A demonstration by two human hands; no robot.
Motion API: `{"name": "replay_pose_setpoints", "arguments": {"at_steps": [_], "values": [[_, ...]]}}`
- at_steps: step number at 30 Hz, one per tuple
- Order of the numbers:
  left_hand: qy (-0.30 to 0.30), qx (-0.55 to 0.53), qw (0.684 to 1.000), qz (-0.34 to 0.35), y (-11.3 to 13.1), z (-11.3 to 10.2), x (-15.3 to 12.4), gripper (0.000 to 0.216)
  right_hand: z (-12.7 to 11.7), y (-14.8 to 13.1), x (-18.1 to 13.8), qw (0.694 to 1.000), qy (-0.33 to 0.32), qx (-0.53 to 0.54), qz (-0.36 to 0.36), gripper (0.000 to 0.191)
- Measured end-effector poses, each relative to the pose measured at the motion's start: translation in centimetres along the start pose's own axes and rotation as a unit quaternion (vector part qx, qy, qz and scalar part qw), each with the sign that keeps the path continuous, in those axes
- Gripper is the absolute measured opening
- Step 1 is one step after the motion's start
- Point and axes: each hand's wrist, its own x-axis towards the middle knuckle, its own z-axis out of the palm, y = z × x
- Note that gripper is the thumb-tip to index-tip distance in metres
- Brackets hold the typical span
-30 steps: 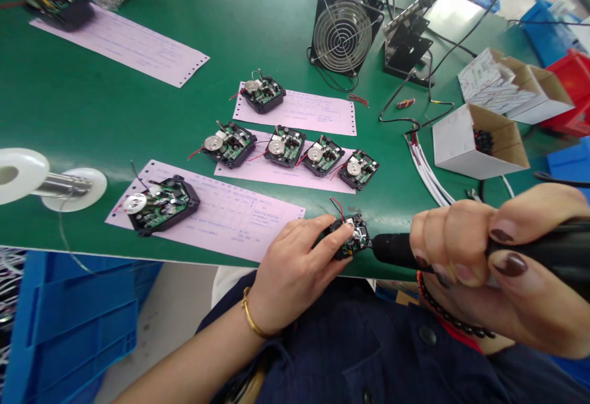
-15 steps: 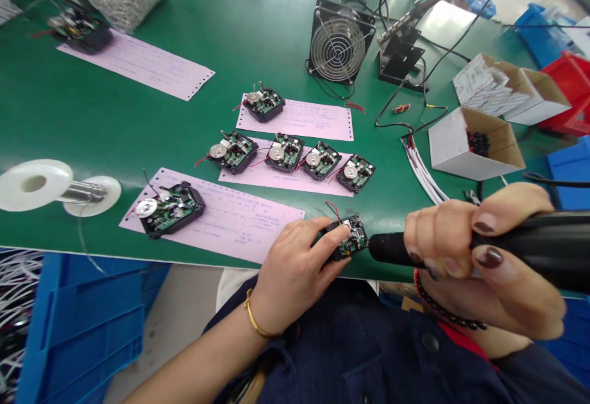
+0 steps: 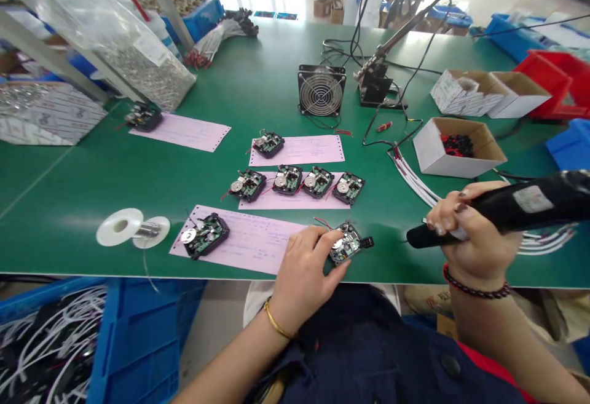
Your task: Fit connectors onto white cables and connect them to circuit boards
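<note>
My left hand (image 3: 308,264) grips a small circuit board in a black housing (image 3: 345,243) at the table's front edge, fingers over its left side. A red wire sticks out from its top left, and a small black piece (image 3: 366,242) juts from its right side. In my right hand (image 3: 474,229) is a black electric screwdriver (image 3: 516,204), its thin tip pointing left, apart from the board. Beyond my left hand a row of similar board assemblies (image 3: 318,181) lies on a pink paper slip. Another assembly (image 3: 205,235) rests on a pink sheet (image 3: 258,247) to the left.
A solder wire spool (image 3: 120,228) stands at the left. A fan (image 3: 321,91) and a soldering iron stand (image 3: 380,87) are at the back. White wires (image 3: 415,176) lie beside a white box (image 3: 454,164) at right. A blue bin (image 3: 133,342) sits below the left edge.
My right hand has drawn the screwdriver away from the board, to the right. The small black piece now shows at the board's right side. The head view has tilted up.
</note>
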Motion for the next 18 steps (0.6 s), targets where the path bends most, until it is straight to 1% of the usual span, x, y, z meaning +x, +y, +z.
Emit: {"name": "replay_pose_setpoints", "arguments": {"at_steps": [3,6,10,13,16,18], "values": [[0.004,-0.022,1.000,-0.010,0.0,-0.4,0.1,0.039,0.1,0.2,0.1,1.000,-0.005,0.003,0.008,0.021],[-0.001,-0.055,0.998,-0.020,0.0,-1.3,0.3,0.033,0.0,0.5,0.2,1.000,-0.006,0.000,0.008,0.021],[-0.011,-0.099,0.995,-0.012,0.4,-3.0,0.6,0.034,-0.2,0.9,0.2,1.000,0.008,0.007,0.004,0.020],[-0.006,-0.112,0.994,0.008,1.2,-4.7,0.5,0.034,-0.3,0.7,0.1,0.999,0.025,0.024,0.008,0.021],[0.009,-0.072,0.997,0.013,1.9,-7.0,0.8,0.033,-0.4,0.4,0.0,0.998,0.041,0.035,0.031,0.022],[0.022,0.002,1.000,0.004,1.3,-9.1,1.9,0.033,-0.6,0.3,-0.1,0.997,0.043,0.036,0.050,0.023]]}}
